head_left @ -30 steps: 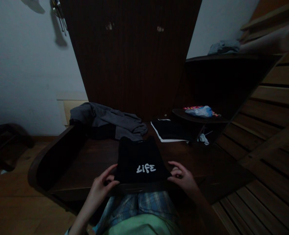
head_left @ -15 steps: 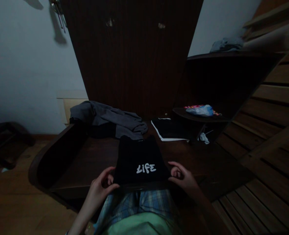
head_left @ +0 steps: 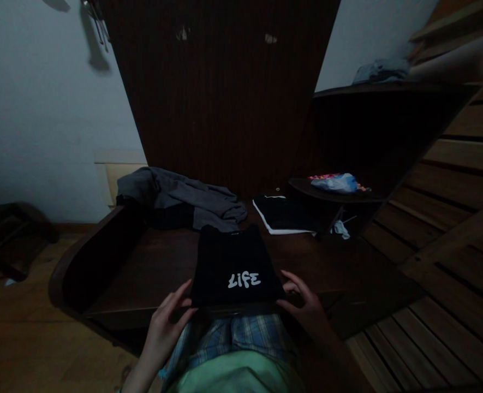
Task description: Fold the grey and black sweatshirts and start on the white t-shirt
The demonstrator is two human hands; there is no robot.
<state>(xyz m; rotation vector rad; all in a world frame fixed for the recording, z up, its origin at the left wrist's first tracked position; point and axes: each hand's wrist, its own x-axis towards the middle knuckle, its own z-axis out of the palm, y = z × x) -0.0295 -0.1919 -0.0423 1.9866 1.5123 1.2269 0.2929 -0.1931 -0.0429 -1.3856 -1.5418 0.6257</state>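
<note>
A folded black T-shirt with white lettering lies at the front edge of the dark wooden bench, its neckline toward the back. My left hand is at its near left corner, with thumb and fingertips closed lightly around the edge. At the near right corner, my right hand has its thumb against the cloth and its other fingers curled by the side. The undersides of both grips are hidden in the dark.
A crumpled grey garment lies at the bench's back left. Behind the shirt, to the right, rests a folded black and white item. A small shelf holds a blue-and-white plastic bag. The bench's curved side rises at left.
The fingers of my left hand have straightened slightly at the T-shirt's corner. My right thumb has moved slightly left onto the shirt's edge. The shirt stays in place.
</note>
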